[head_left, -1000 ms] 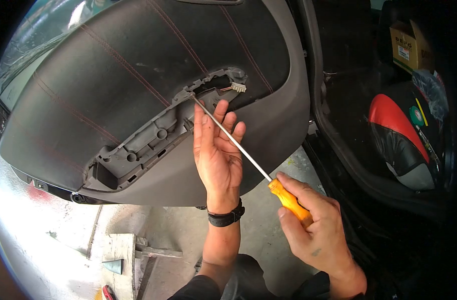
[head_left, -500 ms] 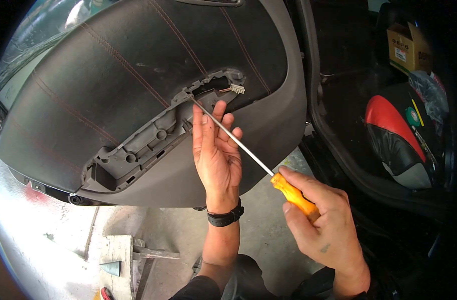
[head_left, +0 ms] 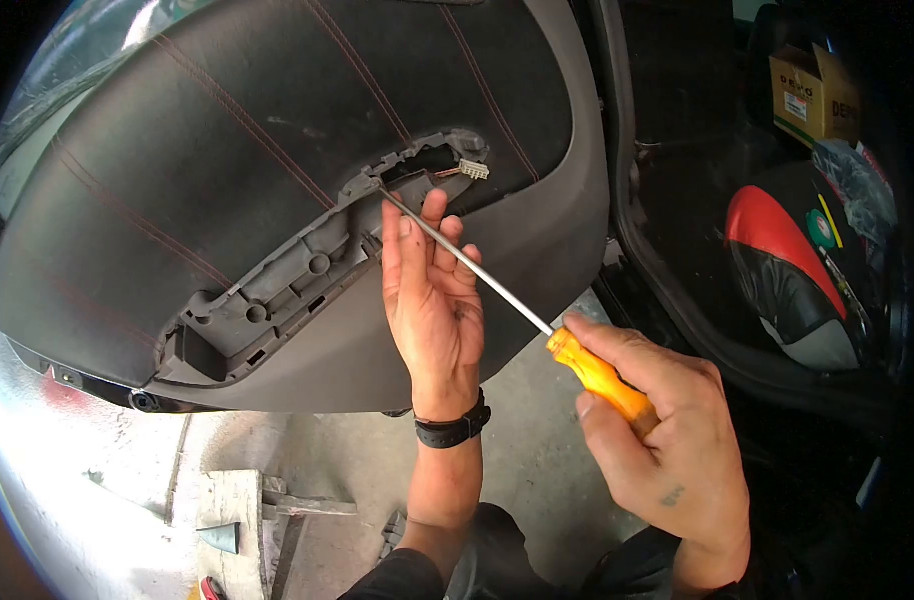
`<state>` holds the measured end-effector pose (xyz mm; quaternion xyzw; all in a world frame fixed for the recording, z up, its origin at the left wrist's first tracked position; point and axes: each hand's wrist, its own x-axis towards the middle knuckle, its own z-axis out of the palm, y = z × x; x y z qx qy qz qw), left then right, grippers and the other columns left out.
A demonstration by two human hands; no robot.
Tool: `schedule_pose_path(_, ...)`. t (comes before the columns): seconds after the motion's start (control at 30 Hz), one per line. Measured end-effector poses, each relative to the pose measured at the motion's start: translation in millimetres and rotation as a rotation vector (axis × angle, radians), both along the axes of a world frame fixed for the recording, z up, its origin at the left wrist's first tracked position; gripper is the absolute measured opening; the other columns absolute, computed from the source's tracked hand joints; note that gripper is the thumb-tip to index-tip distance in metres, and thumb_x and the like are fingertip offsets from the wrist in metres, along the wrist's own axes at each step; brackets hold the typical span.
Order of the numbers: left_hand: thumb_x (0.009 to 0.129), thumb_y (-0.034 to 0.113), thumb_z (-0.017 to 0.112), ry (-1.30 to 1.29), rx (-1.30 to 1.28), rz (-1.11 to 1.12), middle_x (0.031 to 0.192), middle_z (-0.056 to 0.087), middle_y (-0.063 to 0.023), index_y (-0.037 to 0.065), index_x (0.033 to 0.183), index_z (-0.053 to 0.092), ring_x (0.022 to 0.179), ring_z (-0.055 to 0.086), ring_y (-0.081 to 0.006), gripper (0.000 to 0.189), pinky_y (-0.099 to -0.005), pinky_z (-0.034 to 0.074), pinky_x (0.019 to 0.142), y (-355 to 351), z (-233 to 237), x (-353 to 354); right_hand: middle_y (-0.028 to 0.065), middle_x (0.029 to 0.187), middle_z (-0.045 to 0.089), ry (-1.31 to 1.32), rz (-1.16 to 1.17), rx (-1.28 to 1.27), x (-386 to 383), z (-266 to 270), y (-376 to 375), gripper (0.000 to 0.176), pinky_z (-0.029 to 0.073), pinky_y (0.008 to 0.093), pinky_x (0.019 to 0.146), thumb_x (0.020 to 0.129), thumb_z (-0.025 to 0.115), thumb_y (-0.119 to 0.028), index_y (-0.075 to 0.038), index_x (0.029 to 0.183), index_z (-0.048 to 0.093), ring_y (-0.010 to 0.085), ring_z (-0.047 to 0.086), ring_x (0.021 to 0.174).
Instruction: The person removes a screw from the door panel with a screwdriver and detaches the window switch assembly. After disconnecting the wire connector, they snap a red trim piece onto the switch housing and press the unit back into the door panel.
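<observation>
My right hand is wrapped round the orange handle of a long screwdriver. Its metal shaft slants up and left across the front of my left hand. The tip meets the upper edge of a recess in a grey and black car door panel. Palm up, my left hand has its fingers stretched out beside the shaft near the tip; whether they press on it is hard to see. Just above these fingers, a pale wire connector sticks out of the recess.
To the right, inside the car, are a cardboard box, a red and black cover, a green tape roll and a plastic bag. A wooden stand is on the floor at lower left.
My right hand and the screwdriver handle have shifted slightly right and down. The tip stays at the same spot on the recess edge, and my left hand has barely moved.
</observation>
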<state>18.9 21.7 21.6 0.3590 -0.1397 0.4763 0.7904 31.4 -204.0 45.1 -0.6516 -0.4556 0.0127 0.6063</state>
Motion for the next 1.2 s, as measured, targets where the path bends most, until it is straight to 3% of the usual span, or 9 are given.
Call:
schedule_pose_path(0.27,0.108,0.018,0.049,0.005,-0.024,-0.014,0.130,0.065,-0.0148,0.010,0.148,0.042,0.100,0.071,-0.0172,0.042,-0.0309,0.063,0.077,1,1,-1,0.0268,0.110,0.071,-0.074,-0.058,-0.021,-6,8,2,0.044,0.056,0.0331,0.090,0.079,0.060,0.006,0.015,0.121,0.062,0.0308,0.074,0.100)
schedule_pose_path(0.43,0.107,0.019,0.052,0.011,-0.063,-0.048,0.128,0.065,-0.0132,0.009,0.144,0.045,0.100,0.070,-0.0164,0.039,-0.0287,0.063,0.077,4,3,-1,0.0288,0.102,0.071,-0.248,-0.142,-0.026,-14,34,3,0.045,0.057,0.0339,0.087,0.073,0.057,0.006,0.015,0.117,0.064,0.0343,0.074,0.095)
schedule_pose_path(0.53,0.107,0.020,0.053,-0.003,-0.072,-0.090,0.124,0.066,-0.0120,0.008,0.140,0.047,0.100,0.069,-0.0149,0.036,-0.0277,0.063,0.078,4,9,0,0.0272,0.099,0.071,-0.384,-0.185,-0.047,-13,52,3,0.045,0.057,0.0344,0.082,0.071,0.057,0.006,0.014,0.115,0.065,0.0312,0.073,0.086)
schedule_pose_path(0.7,0.107,0.019,0.052,-0.038,-0.086,-0.153,0.124,0.065,-0.0119,0.009,0.143,0.043,0.100,0.068,-0.0145,0.039,-0.0287,0.063,0.080,6,16,1,0.0188,0.114,0.068,-0.913,-0.422,-0.245,-28,79,-7,0.038,0.050,0.0337,0.096,0.080,0.059,0.008,0.007,0.118,0.066,0.0253,0.064,0.106)
schedule_pose_path(0.83,0.106,0.018,0.053,-0.036,-0.126,-0.114,0.122,0.065,-0.0108,0.010,0.137,0.046,0.100,0.068,-0.0143,0.033,-0.0289,0.063,0.080,-4,21,1,0.0158,0.118,0.066,-1.029,-0.374,-0.322,-22,92,-10,0.039,0.047,0.0336,0.101,0.084,0.057,0.010,0.004,0.122,0.063,0.0241,0.060,0.113)
schedule_pose_path(1.0,0.103,0.018,0.059,-0.065,-0.135,-0.068,0.119,0.068,-0.0122,0.007,0.121,0.058,0.098,0.069,-0.0123,0.021,-0.0238,0.063,0.080,-7,22,5,0.0148,0.119,0.065,-1.061,-0.403,-0.368,-23,96,-11,0.042,0.047,0.0330,0.101,0.084,0.056,0.011,0.003,0.125,0.061,0.0237,0.060,0.113)
schedule_pose_path(1.1,0.104,0.019,0.059,-0.059,-0.123,-0.057,0.118,0.069,-0.0112,0.008,0.121,0.059,0.096,0.069,-0.0117,0.020,-0.0244,0.062,0.080,-7,24,6,0.0158,0.117,0.067,-1.052,-0.451,-0.378,-25,99,-10,0.040,0.047,0.0337,0.100,0.083,0.058,0.009,0.004,0.122,0.064,0.0252,0.062,0.110)
schedule_pose_path(1.2,0.104,0.020,0.059,-0.044,-0.136,-0.071,0.117,0.066,-0.0093,0.010,0.126,0.050,0.098,0.068,-0.0141,0.025,-0.0297,0.063,0.079,-7,26,6,0.0172,0.111,0.070,-0.988,-0.415,-0.312,-17,97,-5,0.037,0.047,0.0345,0.098,0.082,0.059,0.007,0.004,0.117,0.069,0.0269,0.065,0.104)
